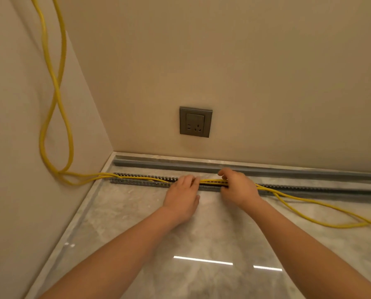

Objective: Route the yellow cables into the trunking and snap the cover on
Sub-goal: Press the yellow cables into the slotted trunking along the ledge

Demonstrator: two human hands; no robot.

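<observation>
A grey slotted trunking (137,181) lies open on the glossy floor, parallel to the back wall. Yellow cables (57,108) hang down the left wall, enter the trunking's left end, run inside it between my hands, and leave it on the right across the floor (309,214). My left hand (183,198) rests palm down on the trunking with its fingers pressed on the cables. My right hand (238,186) sits just to the right, fingers curled over the cables at the channel. The grey cover strip (180,164) lies loose along the wall behind.
A grey wall socket (195,122) sits on the back wall above the trunking. The left wall meets the back wall at a corner near the trunking's left end. Marble floor (201,244) spreads in front of me.
</observation>
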